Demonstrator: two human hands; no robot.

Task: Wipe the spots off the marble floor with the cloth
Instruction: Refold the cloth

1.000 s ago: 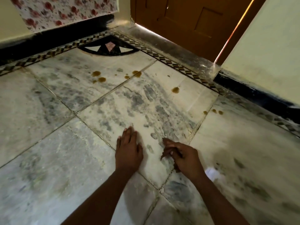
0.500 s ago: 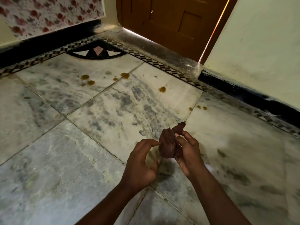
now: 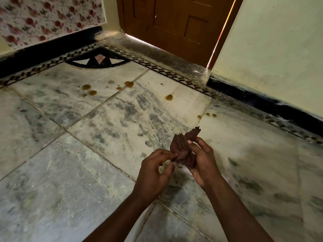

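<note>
A small crumpled dark brown cloth (image 3: 181,149) is held above the marble floor (image 3: 73,172), at lower middle of the view. My right hand (image 3: 201,159) grips its right side with the thumb pressed on top. My left hand (image 3: 155,170) pinches the cloth's left edge with its fingertips. Several amber spots lie farther off on the floor: a cluster (image 3: 89,89) at upper left, a pair (image 3: 128,84) on a tile joint, a single spot (image 3: 168,97) and small ones (image 3: 210,114) near the right border.
A brown wooden door (image 3: 174,23) stands at the far side behind a dusty threshold (image 3: 162,55). A cream wall (image 3: 279,49) with a black skirting (image 3: 262,100) runs along the right. A floral-patterned wall (image 3: 49,18) is at left. A patterned inlay border (image 3: 167,72) edges the floor.
One second ago my left hand lay flat on the floor and my right hand was low by it. Both hands have since risen and hold the brown cloth between them.
</note>
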